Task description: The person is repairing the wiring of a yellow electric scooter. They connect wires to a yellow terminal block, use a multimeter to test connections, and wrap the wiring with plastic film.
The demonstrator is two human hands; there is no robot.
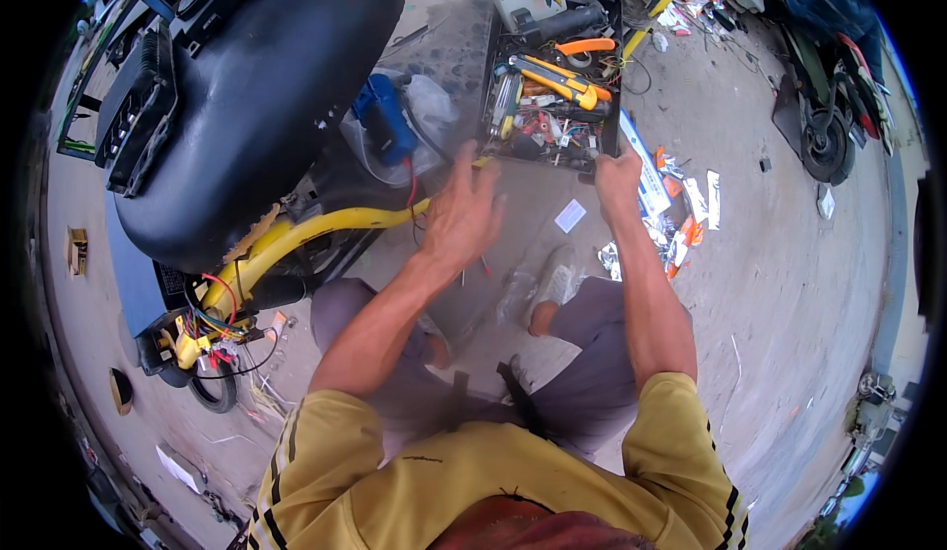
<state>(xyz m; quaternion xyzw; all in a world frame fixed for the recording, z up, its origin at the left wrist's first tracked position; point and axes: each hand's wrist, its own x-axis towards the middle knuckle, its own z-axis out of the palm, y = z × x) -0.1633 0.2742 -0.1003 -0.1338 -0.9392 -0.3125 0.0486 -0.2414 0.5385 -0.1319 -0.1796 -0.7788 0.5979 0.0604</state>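
Black tool tray point(490, 76), at 12 o'clock from the person, resting on the concrete floor point(789, 284) and packed with yellow-handled pliers point(557, 76), an orange-handled tool point(584, 46) and small parts. The right hand point(617, 177) is clamped on the tray's near right corner. The left hand point(462, 213) hovers at the tray's near left edge with fingers spread apart, holding nothing; whether it touches the rim is hard to tell through motion blur. At 10 o'clock, the black seat point(266, 86) and yellow frame tube point(326, 222) of a scooter, with loose wiring point(212, 328) at 8 o'clock. Torn wrappers point(681, 220) lie at 2 o'clock. Risk: gripped at a single corner, the loaded tray may tip and spill tools, or drag across the wrappers and nearby wiring.
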